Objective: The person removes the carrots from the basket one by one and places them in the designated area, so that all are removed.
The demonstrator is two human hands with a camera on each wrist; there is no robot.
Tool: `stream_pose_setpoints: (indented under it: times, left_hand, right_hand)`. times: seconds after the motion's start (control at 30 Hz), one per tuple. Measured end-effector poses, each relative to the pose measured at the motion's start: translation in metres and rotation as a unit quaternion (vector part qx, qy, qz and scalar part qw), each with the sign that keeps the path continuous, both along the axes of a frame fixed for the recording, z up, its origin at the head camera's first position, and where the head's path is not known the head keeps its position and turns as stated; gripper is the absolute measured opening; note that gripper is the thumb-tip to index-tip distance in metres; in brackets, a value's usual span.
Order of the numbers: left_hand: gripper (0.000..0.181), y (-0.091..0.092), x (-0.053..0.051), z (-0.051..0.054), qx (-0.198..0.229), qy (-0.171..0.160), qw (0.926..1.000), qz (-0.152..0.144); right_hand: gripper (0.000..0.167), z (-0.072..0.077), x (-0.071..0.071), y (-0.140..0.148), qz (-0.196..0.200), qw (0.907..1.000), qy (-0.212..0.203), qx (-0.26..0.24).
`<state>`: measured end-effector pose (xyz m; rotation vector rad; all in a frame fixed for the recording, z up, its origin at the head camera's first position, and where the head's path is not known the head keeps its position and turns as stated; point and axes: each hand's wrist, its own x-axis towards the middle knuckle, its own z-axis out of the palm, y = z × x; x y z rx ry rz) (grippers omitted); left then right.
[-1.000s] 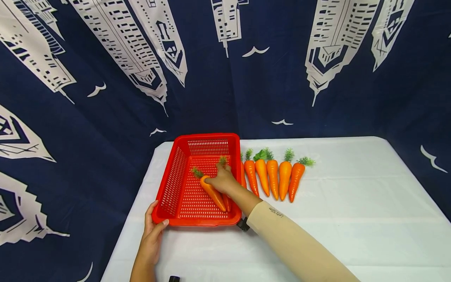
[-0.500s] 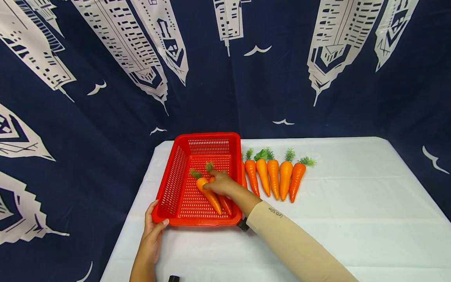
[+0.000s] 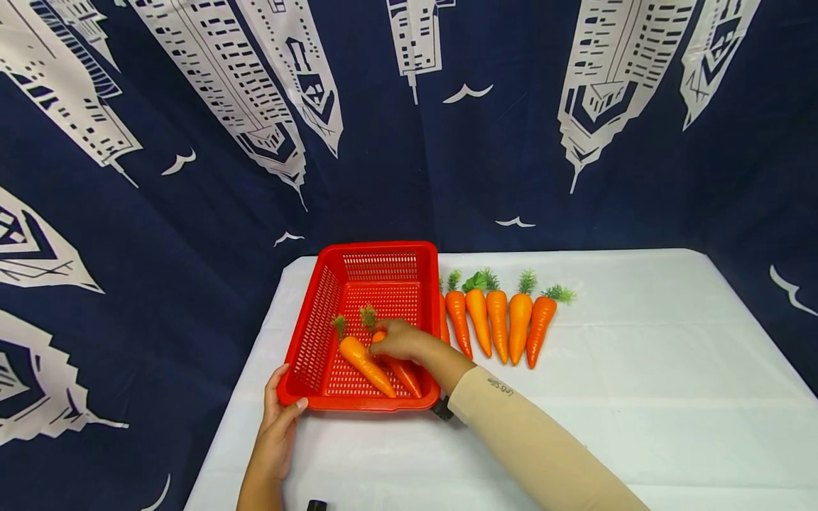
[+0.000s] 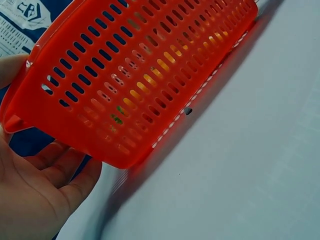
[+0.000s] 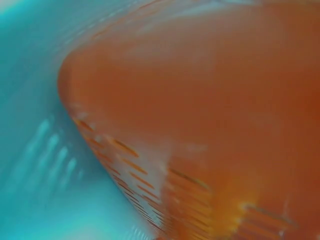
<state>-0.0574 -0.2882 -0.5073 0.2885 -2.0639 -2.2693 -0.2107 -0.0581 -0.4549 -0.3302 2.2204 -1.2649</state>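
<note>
A red plastic basket (image 3: pixel 361 404) sits on the white table, its side slotted in the left wrist view. My left hand (image 3: pixel 276 433) grips its near left corner, thumb over the rim and fingers outside. Inside the basket lie two carrots with green tops. The lighter orange carrot (image 3: pixel 364 363) is on the left, slanting toward the near wall. Beside it, my right hand (image 3: pixel 401 341) pinches the redder carrot (image 3: pixel 405 376) near its top, covering part of it. In the right wrist view the basket (image 5: pixel 150 85) fills most of the picture, blurred.
Right of the basket, several carrots (image 3: pixel 497 326) lie side by side on the white cloth (image 3: pixel 639 397), tops pointing away. A small black object (image 3: pixel 442 408) sits by the basket's near right corner, another black piece (image 3: pixel 316 505) at the bottom edge. A navy curtain (image 3: pixel 409 177) hangs behind.
Both carrots in the basket have shifted left and nearer. My right hand has let go of the lighter carrot and stays with the redder one. My left hand stays on the corner.
</note>
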Motion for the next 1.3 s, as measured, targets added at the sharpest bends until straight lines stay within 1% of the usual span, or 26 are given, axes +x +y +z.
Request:
stream_pose_setpoints:
  times: [0.17,0.33,0.53,0.67,0.87,0.97,1.13,1.23,1.3]
  left_hand:
    - [0.069,-0.0001,0.0001,-0.001,0.004,-0.001,1.0,-0.003]
    - [0.069,-0.0004,0.0004,-0.0019,0.006,-0.001,1.0,-0.002]
    - [0.069,-0.001,-0.0001,-0.0027,0.006,-0.002,1.0,-0.001]
    - [0.068,-0.0011,-0.0004,-0.0029,0.003,0.001,1.0,-0.001]
    - [0.067,-0.0016,-0.0008,-0.0024,0.0,0.004,1.0,-0.002]
    - [0.068,-0.002,-0.0007,-0.0022,0.001,0.004,1.0,-0.005]
    - [0.068,-0.0021,-0.0009,-0.0019,0.0,0.0,1.0,-0.004]
    - [0.068,-0.0018,-0.0011,-0.0015,0.002,-0.002,1.0,-0.002]
    - [0.068,-0.0015,-0.0012,-0.0012,0.002,-0.002,1.0,-0.002]
  right_hand:
    - [0.062,-0.0047,-0.0011,0.0,0.004,1.0,0.006,0.004]
    - [0.065,-0.0063,0.0,0.0004,0.029,0.999,0.024,0.024]
    - [0.063,-0.0047,0.001,0.0011,0.05,0.9982,0.018,0.027]
    - [0.065,-0.0044,0.0006,0.0006,0.068,0.9968,0.012,0.041]
    - [0.072,-0.0035,0.0018,-0.0006,0.1,0.9912,0.036,0.079]
    - [0.073,-0.0041,0.0026,-0.0006,0.104,0.99,0.032,0.09]
    - [0.069,-0.0051,0.0026,-0.0009,0.099,0.9913,0.023,0.084]
    - [0.068,-0.0055,0.0019,-0.0007,0.098,0.9926,0.022,0.068]
    - [0.066,-0.0055,0.0015,-0.0002,0.097,0.9939,0.012,0.05]
